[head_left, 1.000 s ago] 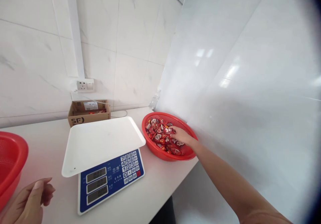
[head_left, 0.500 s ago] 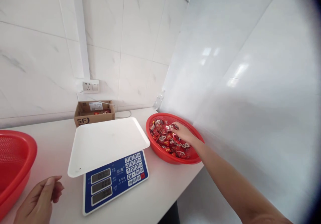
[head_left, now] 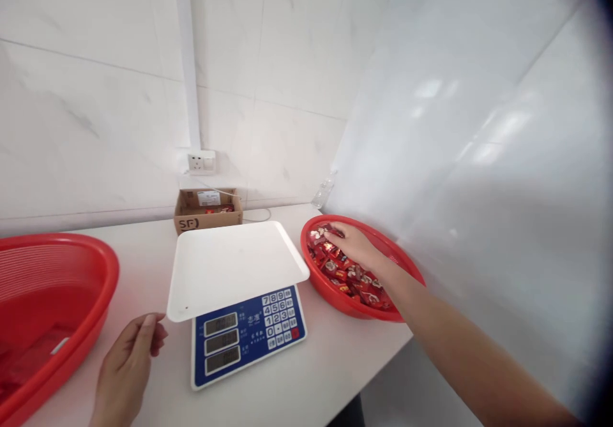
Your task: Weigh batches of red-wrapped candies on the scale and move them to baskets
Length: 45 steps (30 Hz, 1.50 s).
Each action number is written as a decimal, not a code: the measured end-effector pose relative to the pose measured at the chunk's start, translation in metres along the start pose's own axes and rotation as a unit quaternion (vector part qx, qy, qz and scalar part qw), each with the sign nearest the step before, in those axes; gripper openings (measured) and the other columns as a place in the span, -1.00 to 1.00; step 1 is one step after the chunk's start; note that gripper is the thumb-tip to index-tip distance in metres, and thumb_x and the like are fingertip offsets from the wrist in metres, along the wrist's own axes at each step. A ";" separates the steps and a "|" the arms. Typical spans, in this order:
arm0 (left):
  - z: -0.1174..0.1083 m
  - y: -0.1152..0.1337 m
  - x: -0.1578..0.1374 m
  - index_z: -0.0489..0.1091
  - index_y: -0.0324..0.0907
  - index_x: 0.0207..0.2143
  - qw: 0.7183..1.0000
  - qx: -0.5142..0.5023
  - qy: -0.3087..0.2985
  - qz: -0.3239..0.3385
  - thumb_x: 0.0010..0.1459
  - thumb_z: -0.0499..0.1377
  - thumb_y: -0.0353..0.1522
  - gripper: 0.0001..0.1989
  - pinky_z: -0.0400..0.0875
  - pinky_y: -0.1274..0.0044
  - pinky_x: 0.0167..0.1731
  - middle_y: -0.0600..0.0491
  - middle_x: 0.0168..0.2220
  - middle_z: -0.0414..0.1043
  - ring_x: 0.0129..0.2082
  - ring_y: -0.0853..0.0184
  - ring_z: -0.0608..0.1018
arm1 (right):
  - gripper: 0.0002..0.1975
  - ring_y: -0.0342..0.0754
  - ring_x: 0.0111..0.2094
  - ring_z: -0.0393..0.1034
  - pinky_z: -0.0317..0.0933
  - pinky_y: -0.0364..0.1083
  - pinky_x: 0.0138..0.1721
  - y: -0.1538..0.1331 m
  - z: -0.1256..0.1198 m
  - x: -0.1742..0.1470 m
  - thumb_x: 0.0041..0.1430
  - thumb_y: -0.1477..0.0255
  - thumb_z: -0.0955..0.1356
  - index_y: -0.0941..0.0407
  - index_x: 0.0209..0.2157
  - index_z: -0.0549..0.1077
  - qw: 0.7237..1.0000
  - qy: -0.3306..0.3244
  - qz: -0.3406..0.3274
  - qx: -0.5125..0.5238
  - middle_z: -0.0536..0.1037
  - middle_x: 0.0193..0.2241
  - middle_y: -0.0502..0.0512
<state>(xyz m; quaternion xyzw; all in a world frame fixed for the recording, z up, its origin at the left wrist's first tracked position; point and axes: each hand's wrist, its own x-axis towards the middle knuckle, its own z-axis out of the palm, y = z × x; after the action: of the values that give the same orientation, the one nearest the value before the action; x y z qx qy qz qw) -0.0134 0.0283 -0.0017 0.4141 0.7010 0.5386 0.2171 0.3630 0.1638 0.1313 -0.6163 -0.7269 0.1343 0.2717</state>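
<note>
While the left hand (head_left: 127,366), half curled, held nothing, the right hand (head_left: 353,245) pinched its fingers onto a red-wrapped candy (head_left: 322,231) inside the right basket (head_left: 330,292); the candy's long axis was too blurred to tell.

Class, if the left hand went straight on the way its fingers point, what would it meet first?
The left hand would probably meet the near left corner of the white tray on the scale; depth is unclear, so it might pass beneath.

A scale (head_left: 251,334) is sitting on the counter (head_left: 330,350) between a left basket (head_left: 112,274) and a right basket (head_left: 335,294) holding packets (head_left: 347,270); a box (head_left: 209,222) is standing behind the scale.
</note>
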 end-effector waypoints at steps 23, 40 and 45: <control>-0.008 0.011 -0.004 0.36 -0.13 -0.34 0.995 -0.071 -0.037 -0.054 0.02 0.01 0.02 -0.57 0.31 0.55 -0.52 0.10 -0.51 0.33 -0.50 0.35 0.37 | -0.49 -0.06 -0.14 0.36 0.22 -0.11 -0.14 -0.101 0.097 0.032 -0.02 0.35 0.40 0.08 0.02 0.35 0.963 -0.238 -0.051 0.119 0.45 -0.07 0.13; -0.006 0.011 -0.006 0.37 -0.14 -0.34 0.993 -0.081 -0.056 -0.059 0.00 0.04 0.04 -0.55 0.32 0.53 -0.51 0.10 -0.52 0.34 -0.50 0.35 0.39 | -0.88 -0.16 -0.37 0.42 0.32 -0.21 -0.48 -0.101 0.100 0.033 0.14 0.43 0.27 0.13 -0.26 0.37 0.942 -0.231 0.071 0.233 0.50 -0.28 0.11; -0.006 0.010 -0.006 0.38 -0.14 -0.34 0.993 -0.080 -0.058 -0.061 -0.01 0.04 0.04 -0.54 0.32 0.52 -0.51 0.09 -0.51 0.35 -0.50 0.34 0.39 | -0.86 -0.13 -0.27 0.44 0.34 -0.22 -0.44 -0.101 0.097 0.032 0.13 0.42 0.28 0.13 -0.25 0.34 0.946 -0.207 0.082 0.236 0.48 -0.21 0.13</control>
<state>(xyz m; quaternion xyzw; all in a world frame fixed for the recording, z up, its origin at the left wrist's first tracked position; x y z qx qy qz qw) -0.0106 0.0206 0.0090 0.3824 0.6655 0.5543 0.3219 0.2229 0.1881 0.1133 -0.5507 -0.6616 0.4482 0.2411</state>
